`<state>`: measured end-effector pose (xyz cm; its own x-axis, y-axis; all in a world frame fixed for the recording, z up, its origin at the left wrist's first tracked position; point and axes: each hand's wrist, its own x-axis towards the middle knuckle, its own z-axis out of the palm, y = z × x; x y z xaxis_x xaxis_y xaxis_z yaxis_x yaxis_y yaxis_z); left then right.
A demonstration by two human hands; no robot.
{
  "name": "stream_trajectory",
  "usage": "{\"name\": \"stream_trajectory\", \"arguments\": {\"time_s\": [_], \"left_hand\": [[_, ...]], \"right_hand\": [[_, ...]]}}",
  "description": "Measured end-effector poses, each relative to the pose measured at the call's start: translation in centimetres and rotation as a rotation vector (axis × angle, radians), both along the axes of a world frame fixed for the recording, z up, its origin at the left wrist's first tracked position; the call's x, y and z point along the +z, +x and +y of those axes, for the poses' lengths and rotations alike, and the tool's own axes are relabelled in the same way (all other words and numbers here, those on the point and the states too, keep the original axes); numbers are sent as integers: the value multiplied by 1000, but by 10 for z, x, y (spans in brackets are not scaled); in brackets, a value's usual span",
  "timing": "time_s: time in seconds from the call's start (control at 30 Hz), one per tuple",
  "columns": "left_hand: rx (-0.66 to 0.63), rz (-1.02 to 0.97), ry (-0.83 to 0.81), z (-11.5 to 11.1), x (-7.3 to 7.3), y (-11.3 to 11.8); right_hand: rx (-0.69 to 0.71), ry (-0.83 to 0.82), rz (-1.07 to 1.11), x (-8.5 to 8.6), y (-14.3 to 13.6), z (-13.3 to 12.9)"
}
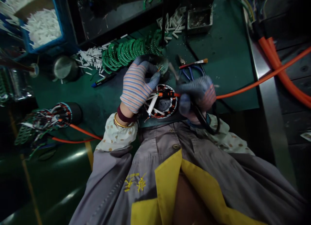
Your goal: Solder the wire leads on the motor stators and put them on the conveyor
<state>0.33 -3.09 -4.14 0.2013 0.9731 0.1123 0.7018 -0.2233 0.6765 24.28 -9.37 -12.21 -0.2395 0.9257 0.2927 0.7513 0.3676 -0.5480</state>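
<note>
The hands sit apart over the counter [230, 56], the left hand [136, 85], pinching thin wires [159, 69], nearer the ring [174, 105], which lies at its four o'clock and at nine from the right hand [198, 93], closed round a blurred tool [174, 71].

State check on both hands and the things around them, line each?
Left hand: gloved, pinching thin wires.
Right hand: gloved, motion-blurred, gripping a tool.
Wound ring: on bench, wires protruding.
Brush: lying, unheld.
Blue-handled tool: lying, handles splayed.
Green curved pieces: overlapping in a row.
Blue bin: open, holding white tubes.
</note>
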Motion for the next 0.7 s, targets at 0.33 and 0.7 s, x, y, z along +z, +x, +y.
{"name": "stream_trajectory", "arguments": {"time_s": [0.33,0.7], "left_hand": [[-55,24,-8,6,-1,-6],[-84,35,86,12,-24,-18]], "right_hand": [[77,470,313,-30,10,-8],[35,456,321,-28,4,-10]]}}
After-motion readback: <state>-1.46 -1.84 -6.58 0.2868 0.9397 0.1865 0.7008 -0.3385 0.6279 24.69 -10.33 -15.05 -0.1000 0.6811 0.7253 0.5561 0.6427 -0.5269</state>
